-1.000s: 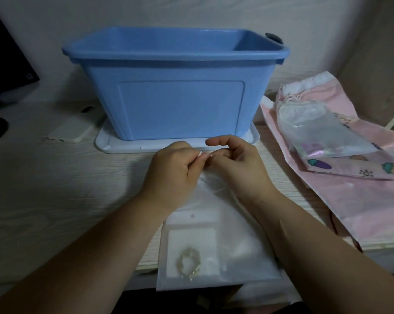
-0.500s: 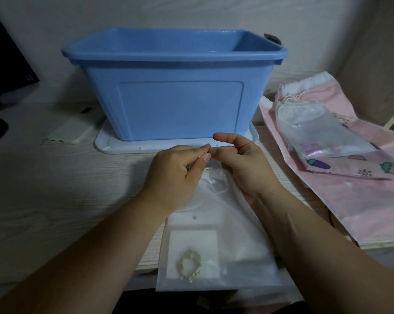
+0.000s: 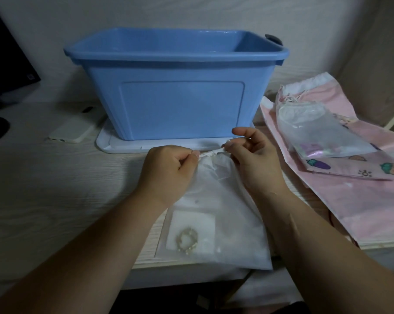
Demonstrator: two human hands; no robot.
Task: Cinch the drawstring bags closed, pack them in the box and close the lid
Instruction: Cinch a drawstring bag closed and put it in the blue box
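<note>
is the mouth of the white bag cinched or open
Cinched, or nearly: the top of the white bag is gathered into a bunch between the left hand and right hand, each pinching the drawstring.

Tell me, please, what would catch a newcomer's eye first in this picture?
The big blue box stands open at the centre back on its white lid. Right before it, the left grip and right grip pinch the drawstring at the gathered mouth of a white bag. Pink bags lie to the right.
</note>
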